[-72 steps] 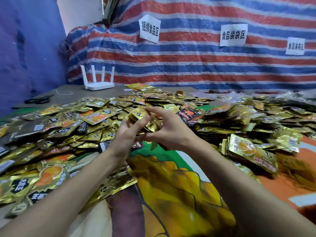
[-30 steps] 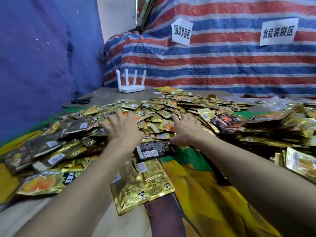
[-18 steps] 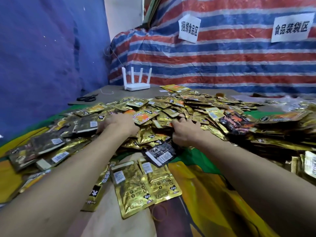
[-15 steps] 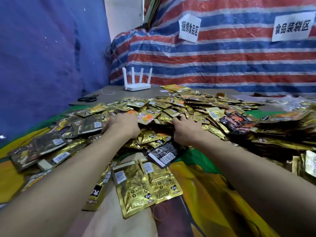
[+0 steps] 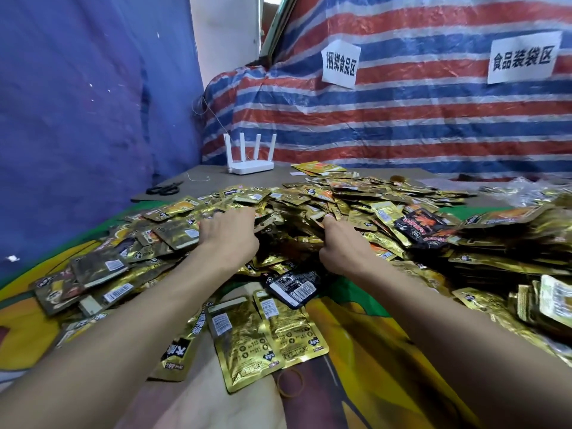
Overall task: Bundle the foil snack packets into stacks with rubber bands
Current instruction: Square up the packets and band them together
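A big heap of gold foil snack packets [image 5: 356,205] covers the table. My left hand [image 5: 230,233] and my right hand [image 5: 340,243] are both pushed into its near edge, fingers curled around packets and partly buried among them. Closer to me, two gold packets [image 5: 247,339] lie face down side by side, with a black packet [image 5: 294,286] just beyond them. A loose rubber band [image 5: 290,383] lies on the printed cloth below those two packets. Banded stacks [image 5: 541,305] sit at the right edge.
A white router [image 5: 249,156] stands at the back of the table and black scissors [image 5: 164,189] lie at the far left. A striped tarp [image 5: 402,119] with paper signs hangs behind, and a blue tarp [image 5: 77,119] closes off the left.
My hands left the bundle they held together, spread flat on the heap, then curled and dug into the packets. The view has turned left.
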Available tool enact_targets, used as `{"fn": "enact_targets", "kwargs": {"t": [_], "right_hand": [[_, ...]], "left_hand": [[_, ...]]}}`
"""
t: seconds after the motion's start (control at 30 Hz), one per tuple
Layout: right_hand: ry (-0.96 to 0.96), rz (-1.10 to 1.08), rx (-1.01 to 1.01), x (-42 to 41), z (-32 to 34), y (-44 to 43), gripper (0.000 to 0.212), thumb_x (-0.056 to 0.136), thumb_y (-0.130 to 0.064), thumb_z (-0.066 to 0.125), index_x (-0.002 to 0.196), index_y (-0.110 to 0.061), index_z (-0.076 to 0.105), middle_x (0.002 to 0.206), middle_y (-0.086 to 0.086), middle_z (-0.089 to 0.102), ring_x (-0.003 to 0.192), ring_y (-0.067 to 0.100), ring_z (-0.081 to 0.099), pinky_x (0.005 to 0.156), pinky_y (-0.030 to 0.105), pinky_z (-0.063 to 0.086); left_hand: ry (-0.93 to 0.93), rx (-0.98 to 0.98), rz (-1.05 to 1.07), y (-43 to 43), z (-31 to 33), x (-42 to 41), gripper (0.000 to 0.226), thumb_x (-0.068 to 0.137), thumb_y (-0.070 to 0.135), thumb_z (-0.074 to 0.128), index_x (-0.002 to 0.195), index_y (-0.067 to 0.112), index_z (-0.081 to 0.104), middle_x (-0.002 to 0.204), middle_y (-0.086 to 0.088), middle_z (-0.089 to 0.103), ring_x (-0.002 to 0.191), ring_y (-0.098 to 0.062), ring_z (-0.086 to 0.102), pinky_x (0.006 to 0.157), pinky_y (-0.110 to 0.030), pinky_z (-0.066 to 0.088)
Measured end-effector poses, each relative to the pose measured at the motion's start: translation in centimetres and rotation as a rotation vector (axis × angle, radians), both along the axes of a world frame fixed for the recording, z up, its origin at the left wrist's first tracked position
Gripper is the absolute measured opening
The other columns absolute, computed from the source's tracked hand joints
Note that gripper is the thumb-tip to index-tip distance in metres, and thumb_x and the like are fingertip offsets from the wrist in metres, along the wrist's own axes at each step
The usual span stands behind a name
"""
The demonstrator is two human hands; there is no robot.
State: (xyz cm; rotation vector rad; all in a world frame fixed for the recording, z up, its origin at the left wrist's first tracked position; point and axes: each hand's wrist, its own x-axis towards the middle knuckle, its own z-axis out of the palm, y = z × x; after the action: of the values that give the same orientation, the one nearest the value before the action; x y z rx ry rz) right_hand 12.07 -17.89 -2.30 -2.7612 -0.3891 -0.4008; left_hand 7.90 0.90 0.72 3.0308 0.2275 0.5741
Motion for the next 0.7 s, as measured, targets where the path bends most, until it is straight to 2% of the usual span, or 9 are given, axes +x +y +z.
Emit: {"fn": "enact_targets", "kwargs": {"t": [0.07, 0.13, 0.2, 0.27, 0.33, 0.43, 0.53, 0.63, 0.7], "right_hand": [[0.004, -0.005, 0.107, -0.5, 0.3, 0.0, 0.019, 0.093, -0.007, 0.053, 0.107, -0.010, 0.042, 0.095, 0.012, 0.057, 0.081, 0.030, 0.056, 0.069, 0.045, 0.052], [0.028, 0.015, 0.316, -1.0, 0.6, 0.1, 0.025, 0.092, -0.006, 0.054, 0.112, -0.011, 0.040, 0.088, 0.010, 0.058, 0.079, 0.030, 0.060, 0.065, 0.046, 0.055], [0.068, 0.035, 0.541, -1.5, 0.8, 0.2, 0.030, 0.091, -0.004, 0.056, 0.118, -0.011, 0.043, 0.095, 0.011, 0.061, 0.086, 0.030, 0.062, 0.069, 0.046, 0.059], [0.099, 0.071, 0.732, -2.0, 0.8, 0.4, 0.034, 0.089, -0.003, 0.059, 0.121, -0.013, 0.050, 0.105, 0.010, 0.065, 0.097, 0.030, 0.063, 0.079, 0.049, 0.060], [0.130, 0.108, 0.890, -2.6, 1.0, 0.7, 0.030, 0.086, -0.002, 0.060, 0.114, -0.012, 0.059, 0.105, 0.012, 0.067, 0.098, 0.036, 0.065, 0.080, 0.054, 0.060], [0.161, 0.149, 1.063, -3.3, 0.9, 1.1, 0.017, 0.077, -0.003, 0.061, 0.093, -0.006, 0.065, 0.095, 0.019, 0.070, 0.091, 0.042, 0.067, 0.071, 0.061, 0.060], [0.236, 0.149, 1.179, -3.5, 0.2, 1.2, 0.017, 0.084, 0.002, 0.058, 0.087, -0.013, 0.065, 0.084, 0.010, 0.071, 0.080, 0.031, 0.068, 0.052, 0.042, 0.060], [0.268, 0.111, 1.160, -3.4, -0.7, 1.1, 0.020, 0.088, 0.003, 0.058, 0.087, -0.015, 0.065, 0.085, 0.008, 0.071, 0.081, 0.028, 0.066, 0.064, 0.039, 0.058], [0.305, 0.080, 1.175, -3.3, -1.1, 1.0, 0.016, 0.084, 0.004, 0.059, 0.087, -0.011, 0.064, 0.085, 0.008, 0.069, 0.082, 0.027, 0.064, 0.071, 0.039, 0.055]], "left_hand": [[-0.069, -0.059, -0.026, -0.4, 0.7, -0.3, 0.012, 0.094, 0.010, 0.052, 0.103, 0.018, 0.050, 0.097, -0.006, 0.059, 0.086, -0.029, 0.051, 0.075, -0.039, 0.035], [-0.160, -0.141, -0.066, -0.7, 1.5, -0.4, 0.005, 0.096, 0.011, 0.049, 0.098, 0.015, 0.047, 0.091, -0.006, 0.057, 0.083, -0.030, 0.054, 0.073, -0.040, 0.040], [-0.231, -0.268, -0.132, -1.0, 2.1, -0.5, 0.001, 0.099, 0.014, 0.047, 0.099, 0.013, 0.048, 0.091, -0.009, 0.060, 0.084, -0.034, 0.060, 0.076, -0.045, 0.051], [-0.287, -0.464, -0.204, -1.5, 2.4, -0.6, 0.005, 0.101, 0.016, 0.048, 0.100, 0.012, 0.052, 0.088, -0.009, 0.061, 0.081, -0.031, 0.061, 0.073, -0.046, 0.053], [-0.342, -0.683, -0.272, -2.1, 1.9, -0.5, 0.006, 0.102, 0.015, 0.049, 0.101, 0.011, 0.054, 0.084, -0.004, 0.059, 0.072, -0.021, 0.057, 0.060, -0.036, 0.048], [-0.417, -0.868, -0.359, -3.2, -0.1, -0.5, 0.005, 0.102, 0.012, 0.049, 0.101, 0.009, 0.054, 0.078, -0.003, 0.055, 0.058, -0.008, 0.049, 0.048, -0.021, 0.039], [-0.464, -1.002, -0.381, -3.3, -2.3, -0.3, 0.010, 0.099, 0.010, 0.054, 0.106, 0.016, 0.056, 0.080, -0.002, 0.061, 0.056, -0.002, 0.052, 0.048, -0.019, 0.042], [-0.356, -1.224, -0.404, -2.8, -3.1, -0.1, 0.025, 0.091, 0.005, 0.062, 0.102, 0.027, 0.057, 0.092, 0.000, 0.066, 0.074, -0.006, 0.063, 0.062, -0.019, 0.050], [-0.224, -1.425, -0.375, -2.6, -3.2, 0.1, 0.039, 0.084, -0.004, 0.063, 0.099, 0.031, 0.053, 0.094, -0.002, 0.066, 0.076, -0.015, 0.066, 0.058, -0.022, 0.053]]}}
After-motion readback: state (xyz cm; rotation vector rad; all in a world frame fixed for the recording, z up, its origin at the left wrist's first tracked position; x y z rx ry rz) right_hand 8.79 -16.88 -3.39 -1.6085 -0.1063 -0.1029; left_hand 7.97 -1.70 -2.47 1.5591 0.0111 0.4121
